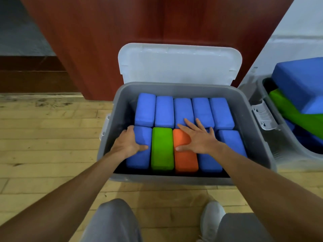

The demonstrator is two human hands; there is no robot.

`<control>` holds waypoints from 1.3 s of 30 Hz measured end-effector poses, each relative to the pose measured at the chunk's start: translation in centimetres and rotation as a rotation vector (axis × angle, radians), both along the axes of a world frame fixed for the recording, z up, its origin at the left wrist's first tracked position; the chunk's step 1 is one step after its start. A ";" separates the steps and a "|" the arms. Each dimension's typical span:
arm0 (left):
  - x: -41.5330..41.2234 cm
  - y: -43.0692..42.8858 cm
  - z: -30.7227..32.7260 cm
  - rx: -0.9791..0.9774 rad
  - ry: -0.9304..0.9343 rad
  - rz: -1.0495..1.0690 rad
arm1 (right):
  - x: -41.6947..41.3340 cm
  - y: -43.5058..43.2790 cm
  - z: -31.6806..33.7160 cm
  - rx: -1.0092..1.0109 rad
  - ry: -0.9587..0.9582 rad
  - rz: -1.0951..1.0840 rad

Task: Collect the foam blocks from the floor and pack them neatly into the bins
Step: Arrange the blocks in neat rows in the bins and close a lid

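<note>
A grey bin stands on the wooden floor, packed with two rows of foam blocks. The far row holds several blue blocks. The near row holds a blue block, a green block, an orange block and more blue blocks. My left hand wraps around the left edge of the near-left blue block. My right hand lies flat with fingers spread, pressing on the orange block and the blue block beside it.
The bin's pale lid leans upright against a red-brown wooden panel behind it. A second grey bin at the right holds large blue and green foam pieces. My knees and a grey shoe are in front.
</note>
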State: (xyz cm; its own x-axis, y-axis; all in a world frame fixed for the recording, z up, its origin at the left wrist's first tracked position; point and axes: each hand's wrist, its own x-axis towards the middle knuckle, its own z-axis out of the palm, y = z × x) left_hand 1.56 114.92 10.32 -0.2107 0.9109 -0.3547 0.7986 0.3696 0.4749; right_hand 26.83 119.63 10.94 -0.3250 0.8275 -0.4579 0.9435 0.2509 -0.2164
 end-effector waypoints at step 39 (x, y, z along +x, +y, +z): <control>2.8 2.8 2.2 -0.138 0.605 -0.568 | -3.5 0.9 -0.4 0.027 0.164 0.120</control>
State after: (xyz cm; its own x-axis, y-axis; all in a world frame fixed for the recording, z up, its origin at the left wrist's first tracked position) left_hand 4.34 117.77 12.49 0.0766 0.8926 -0.4444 0.9832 -0.1416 -0.1151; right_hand 23.32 120.57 10.56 -0.4905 0.7896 -0.3687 0.8592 0.3675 -0.3560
